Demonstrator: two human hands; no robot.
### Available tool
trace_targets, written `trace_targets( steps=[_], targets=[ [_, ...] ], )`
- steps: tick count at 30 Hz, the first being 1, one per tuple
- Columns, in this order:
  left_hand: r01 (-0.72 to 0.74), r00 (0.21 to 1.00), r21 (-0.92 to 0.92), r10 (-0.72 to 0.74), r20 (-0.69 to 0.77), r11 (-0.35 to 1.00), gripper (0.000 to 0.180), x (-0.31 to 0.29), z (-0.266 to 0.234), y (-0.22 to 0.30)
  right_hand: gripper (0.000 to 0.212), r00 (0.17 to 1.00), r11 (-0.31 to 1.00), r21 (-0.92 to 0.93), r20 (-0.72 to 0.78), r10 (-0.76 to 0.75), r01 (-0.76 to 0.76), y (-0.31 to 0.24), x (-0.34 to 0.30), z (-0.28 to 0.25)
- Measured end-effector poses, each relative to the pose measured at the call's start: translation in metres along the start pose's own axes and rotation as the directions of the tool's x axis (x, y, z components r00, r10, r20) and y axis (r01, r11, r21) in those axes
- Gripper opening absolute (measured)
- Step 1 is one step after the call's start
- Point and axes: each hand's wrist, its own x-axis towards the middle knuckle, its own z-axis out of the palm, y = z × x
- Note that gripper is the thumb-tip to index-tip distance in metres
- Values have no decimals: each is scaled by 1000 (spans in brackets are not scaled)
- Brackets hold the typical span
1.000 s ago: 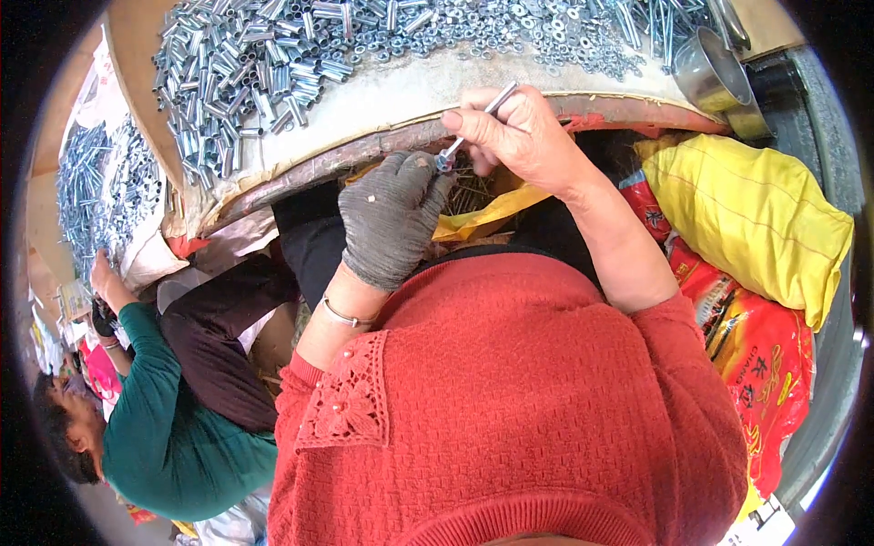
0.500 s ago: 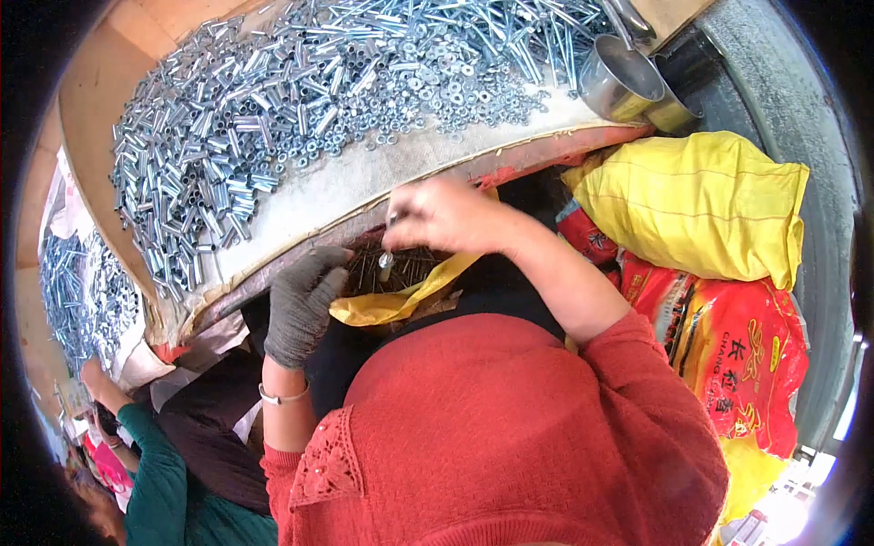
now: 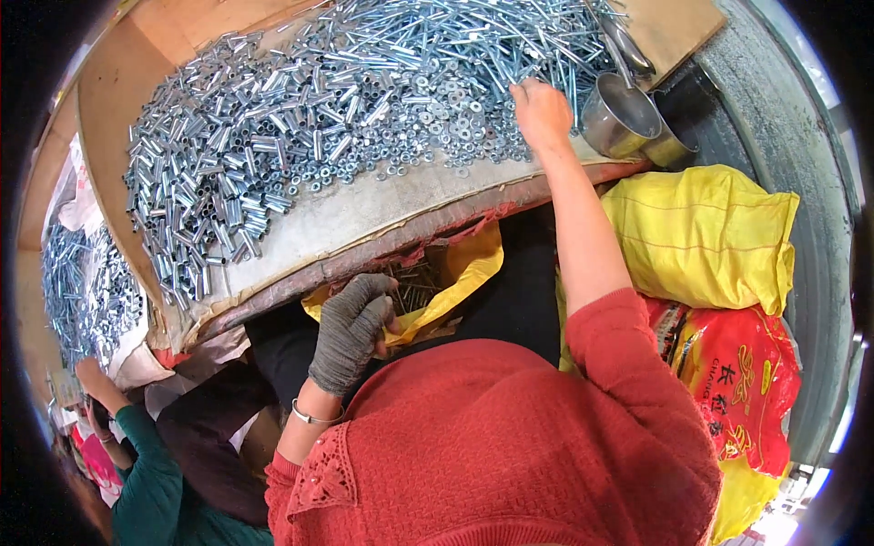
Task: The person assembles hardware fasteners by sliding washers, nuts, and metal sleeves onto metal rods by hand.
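Note:
My right hand (image 3: 544,116) is bare and stretched out over the work surface, its fingers drawn together at the near edge of a heap of long thin metal rods (image 3: 473,36). Whether a rod sits between the fingertips cannot be made out. To its left lie loose washers and nuts (image 3: 437,118). My left hand (image 3: 353,329), in a grey fingerless-looking glove, is curled closed beside the rim of a yellow bag (image 3: 469,278) in my lap. What it holds, if anything, is hidden. Inside the bag are several thin metal pieces (image 3: 414,284).
Short metal tubes (image 3: 228,155) cover the surface's left side. Two metal cups (image 3: 624,114) stand at its right end. A full yellow sack (image 3: 706,241) rests on red printed bags (image 3: 742,382) at my right. A co-worker's green sleeve (image 3: 150,464) shows at left.
My right hand has gone from above the yellow bag up and right to the rods. My left hand has moved slightly right and down, curling closed by the bag's rim.

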Motion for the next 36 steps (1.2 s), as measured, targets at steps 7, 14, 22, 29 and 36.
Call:
trace_targets(
  steps=[7, 14, 22, 29, 36],
  targets=[
    [-28, 995, -203, 7, -103, 979, 27, 8, -5, -20, 30, 997, 988, -137, 5, -71, 71, -11, -75, -22],
    [-39, 999, -567, 43, -8, 823, 31, 9, -5, -19, 9, 955, 702, 660, -280, -102, 268, -64, -100, -61],
    [-106, 982, -809, 189, 6, 578, 56, 6, -21, -27, 13, 886, 767, 530, 62, -460, 361, -90, -125, -6],
    [-174, 983, -755, 159, -94, 632, 46, -2, -28, -22, 16, 815, 782, 601, 361, -453, 169, -101, -144, -56],
    [-137, 987, -804, 145, -64, 578, 27, -2, -23, -20, 16, 621, 594, 781, 373, -690, 191, -96, -148, -69]
  ],
)
